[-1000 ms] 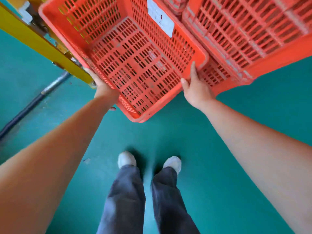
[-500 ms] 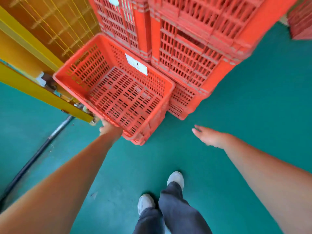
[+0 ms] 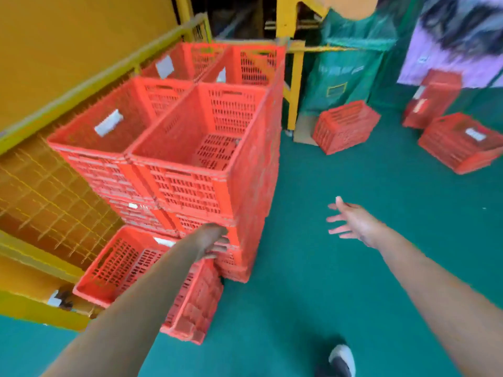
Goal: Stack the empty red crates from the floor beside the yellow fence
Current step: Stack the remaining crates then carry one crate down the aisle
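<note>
Tall stacks of empty red crates (image 3: 201, 148) stand against the yellow fence (image 3: 49, 202). A single red crate (image 3: 128, 270) sits low on the green floor in front of them, beside the fence. My left hand (image 3: 215, 240) hangs in front of the stack's lower corner with loose fingers and holds nothing. My right hand (image 3: 351, 221) is spread open in the air over the floor, right of the stacks. Loose red crates lie farther off: one tipped crate (image 3: 344, 126) at the back and a crate (image 3: 460, 142) at the far right.
A yellow post (image 3: 295, 77) and a green mesh panel (image 3: 351, 66) stand behind the stacks. Another red crate (image 3: 432, 102) stands at the back right near a person's purple garment (image 3: 435, 53). Green floor (image 3: 340, 281) stretches between me and the loose crates.
Both hands have let go of the low crate, which now rests by the fence. The view has lifted from the floor up over the stacks and the far loose crates.
</note>
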